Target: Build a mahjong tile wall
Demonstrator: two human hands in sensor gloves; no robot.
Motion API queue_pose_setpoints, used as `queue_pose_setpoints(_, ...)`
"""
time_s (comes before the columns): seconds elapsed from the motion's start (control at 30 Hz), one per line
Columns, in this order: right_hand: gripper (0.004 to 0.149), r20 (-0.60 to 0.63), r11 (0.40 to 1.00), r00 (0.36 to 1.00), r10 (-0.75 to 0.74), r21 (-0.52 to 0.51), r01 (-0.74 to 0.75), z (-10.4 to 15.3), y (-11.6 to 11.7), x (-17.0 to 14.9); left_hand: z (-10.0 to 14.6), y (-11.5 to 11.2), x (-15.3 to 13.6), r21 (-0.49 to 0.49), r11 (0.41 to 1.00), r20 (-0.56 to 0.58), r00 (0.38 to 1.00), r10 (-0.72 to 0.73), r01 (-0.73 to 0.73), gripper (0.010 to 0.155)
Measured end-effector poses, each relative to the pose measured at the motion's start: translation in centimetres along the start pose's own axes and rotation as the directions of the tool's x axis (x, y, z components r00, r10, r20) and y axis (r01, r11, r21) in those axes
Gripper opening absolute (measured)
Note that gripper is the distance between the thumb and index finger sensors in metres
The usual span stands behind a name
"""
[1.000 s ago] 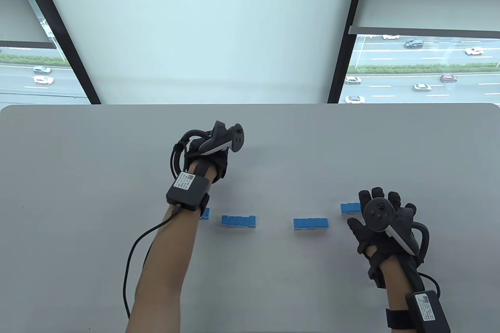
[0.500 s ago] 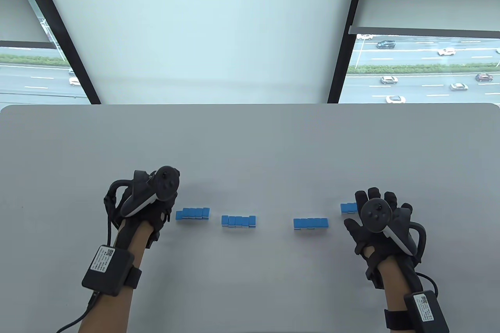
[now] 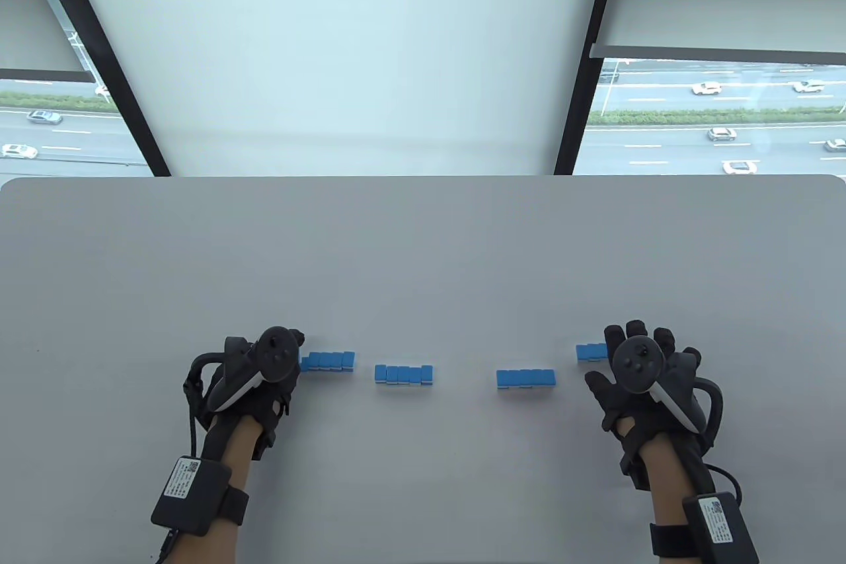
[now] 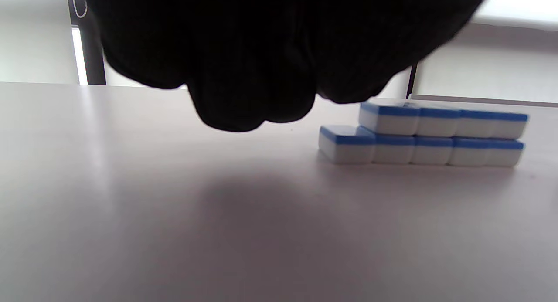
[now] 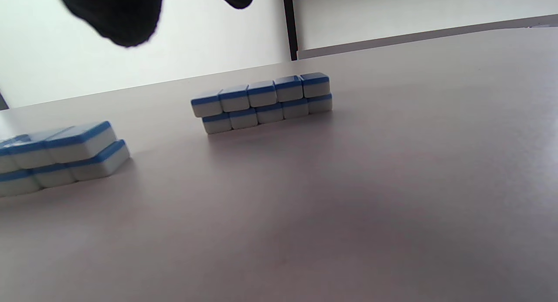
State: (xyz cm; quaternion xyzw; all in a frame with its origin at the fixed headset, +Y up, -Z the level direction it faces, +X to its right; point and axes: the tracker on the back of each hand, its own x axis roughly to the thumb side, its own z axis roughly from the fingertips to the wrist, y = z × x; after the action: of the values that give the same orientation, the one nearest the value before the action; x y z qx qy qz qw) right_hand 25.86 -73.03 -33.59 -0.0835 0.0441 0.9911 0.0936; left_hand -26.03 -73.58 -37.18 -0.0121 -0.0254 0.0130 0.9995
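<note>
Four short double-layer rows of blue-and-white mahjong tiles stand in a line on the grey table [image 3: 423, 246]. My left hand [image 3: 261, 379] sits just left of the leftmost row [image 3: 328, 361]. Its fingers [image 4: 253, 88] are curled together, and whether they hold a tile is hidden. That row [image 4: 423, 134] has its left end tile uncovered. The second row [image 3: 404, 374] and third row [image 3: 525, 378] stand between my hands. My right hand [image 3: 638, 359] is spread flat and empty, covering the right end of the fourth row [image 3: 590, 351], which shows five columns in the right wrist view [image 5: 261, 101].
The third row's end [image 5: 61, 154] shows at the left of the right wrist view. The table's far edge [image 3: 423, 178] meets a window wall. A cable [image 3: 165, 547] trails from my left wrist pack.
My left hand has come back from the far middle of the table down to the left end of the leftmost row. My right hand has stayed almost still.
</note>
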Motion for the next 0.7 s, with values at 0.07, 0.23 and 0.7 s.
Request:
queue_pose_setpoints(0.07, 0.078, -0.003, 1.000, 1.000, 0.003, 0.002, -0.003, 0.0, 0.0, 0.0, -0.2, -0.4, 0.1, -0.018, 1.000, 0.005, 1.000, 0.001, -0.001, 0.058)
queue_pose_setpoints(0.23, 0.078, -0.006, 1.000, 1.000, 0.011, 0.010, -0.011, 0.1, 0.1, 0.0, -0.5, -1.0, 0.4, -0.066, 0.998, 0.005, 1.000, -0.017, 0.017, 0.057)
queue_pose_setpoints(0.7, 0.078, -0.012, 1.000, 1.000, 0.018, 0.014, -0.017, 0.0, 0.2, 0.1, -0.7, -1.2, 0.7, -0.077, 0.997, 0.027, 1.000, -0.002, 0.004, 0.057)
